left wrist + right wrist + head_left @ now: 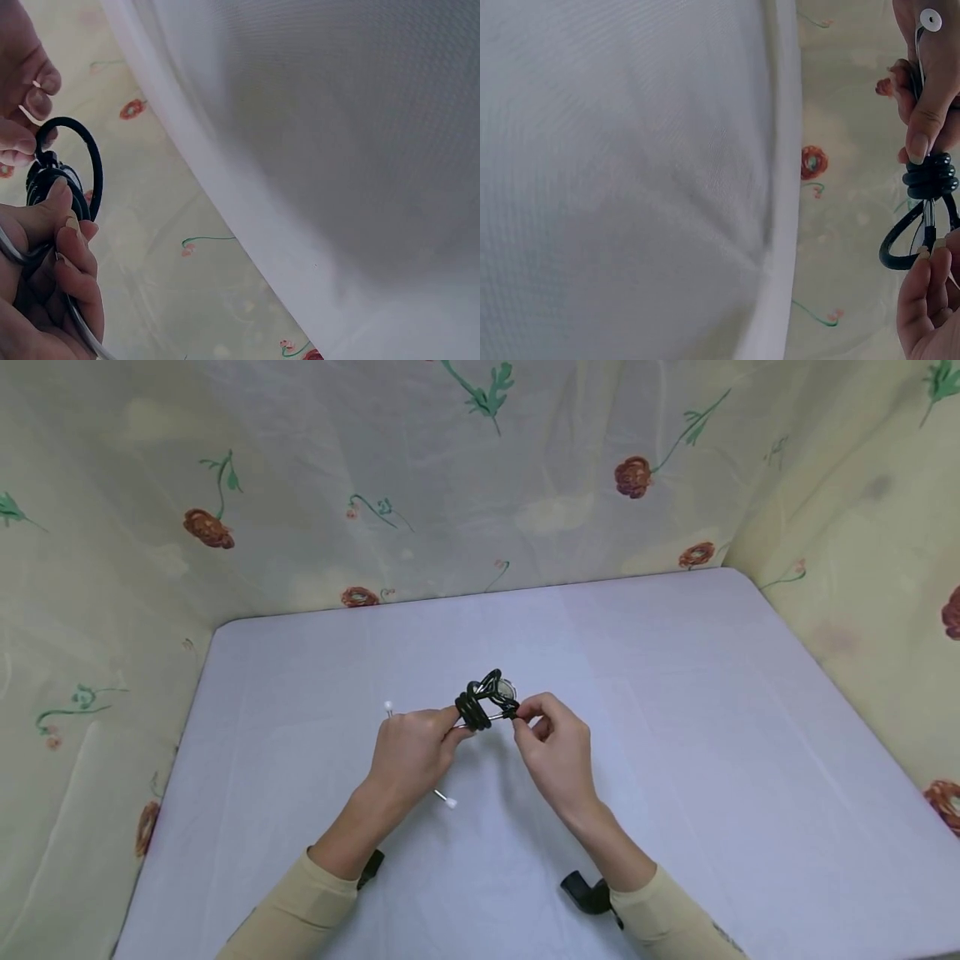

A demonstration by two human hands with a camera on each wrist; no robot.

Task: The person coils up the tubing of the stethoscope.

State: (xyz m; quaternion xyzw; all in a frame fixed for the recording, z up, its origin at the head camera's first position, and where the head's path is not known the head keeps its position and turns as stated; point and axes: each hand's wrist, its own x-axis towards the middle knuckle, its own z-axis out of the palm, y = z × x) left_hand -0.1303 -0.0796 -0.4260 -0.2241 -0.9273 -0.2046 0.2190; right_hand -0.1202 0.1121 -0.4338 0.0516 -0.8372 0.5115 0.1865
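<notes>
From the head view, both hands meet over the middle of the pale surface (675, 710), well in from every edge. The left hand (411, 753) grips a stethoscope (486, 700) whose black tubing is wound into a tight coil, with the metal ear tubes running back through the palm; one white ear tip (388, 706) pokes out behind the knuckles and the other (451, 803) below the wrist. The right hand (553, 745) pinches the loose end of the tubing just beside the coil, where the shiny chest piece (507, 690) sits.

The left wrist view shows the left hand's fingers (73, 247) curled round the bundle, with a free black loop (84, 154) arching up toward the right hand's fingertips (34, 101).

In the right wrist view, several stacked turns of tubing (930, 177) sit under the left thumb (922, 127), and the right hand's fingers (922, 289) clamp the loop's lower end.

I judge the winding to be nearly finished. The next move seems to call for tucking that last loop while the left hand keeps the coil from springing apart.
</notes>
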